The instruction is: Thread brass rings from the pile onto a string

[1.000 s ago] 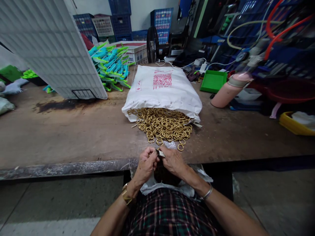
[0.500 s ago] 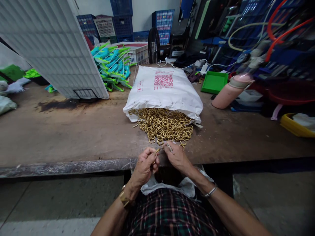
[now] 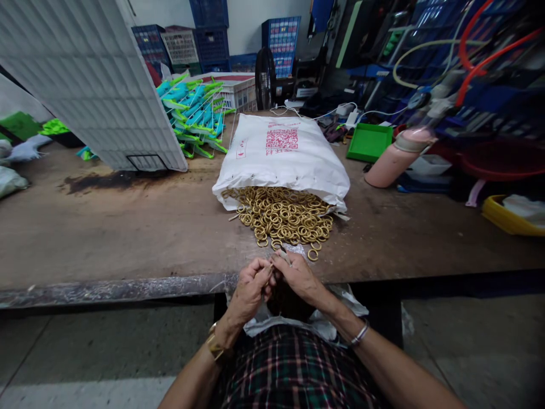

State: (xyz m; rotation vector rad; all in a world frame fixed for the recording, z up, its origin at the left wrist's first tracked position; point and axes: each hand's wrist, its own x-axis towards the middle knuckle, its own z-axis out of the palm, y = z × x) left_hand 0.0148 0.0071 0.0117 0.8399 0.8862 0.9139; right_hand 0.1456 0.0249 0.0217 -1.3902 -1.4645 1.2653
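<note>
My left hand (image 3: 250,288) pinches a gold-coloured ring between thumb and fingers at the table's front edge; the fingers mostly hide the ring. Close against it, my right hand (image 3: 301,279) is closed around a small, slim tool with a light handle (image 3: 284,257) and a dark end. I cannot tell what kind of tool it is. The fingertips of both hands nearly meet. Just beyond them, a heap of gold-coloured rings (image 3: 285,217) spills from the mouth of a white woven sack (image 3: 251,165) with red print. A loose ring (image 3: 313,255) lies near my right hand.
A pale ribbed panel (image 3: 97,85) leans at the left, beside turquoise and green plastic parts (image 3: 196,116). Behind the sack stand a black fan (image 3: 265,78) and stacked crates (image 3: 210,45). To the right are a green tray (image 3: 369,142), a pink bottle (image 3: 387,165) and a yellow basin (image 3: 506,218).
My right hand has moved left and slightly down with the tool, up against my left hand. The ring in my left hand is now more covered by fingers.
</note>
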